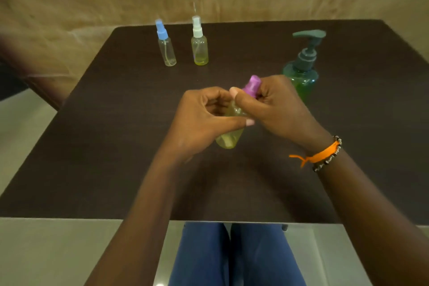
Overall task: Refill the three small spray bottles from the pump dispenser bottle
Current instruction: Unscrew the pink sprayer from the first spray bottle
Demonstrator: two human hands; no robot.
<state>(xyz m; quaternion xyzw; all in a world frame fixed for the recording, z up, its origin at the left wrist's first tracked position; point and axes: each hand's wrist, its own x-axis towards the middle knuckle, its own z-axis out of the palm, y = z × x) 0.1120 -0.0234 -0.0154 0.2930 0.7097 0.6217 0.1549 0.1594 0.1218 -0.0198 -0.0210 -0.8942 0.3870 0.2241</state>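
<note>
Over the dark matte table (116,146), both grips clamped: left hand (204,121) round clear cylindrical bottle (228,139), right hand (276,104) on purple cap (251,85).

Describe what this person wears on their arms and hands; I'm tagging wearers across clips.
Both forearms are bare, with no sleeves, gloves or rings visible. The right wrist carries a knotted orange thread band with loose ends and, beside it, a bracelet of small dark and silvery beads. The left wrist is bare.
</note>
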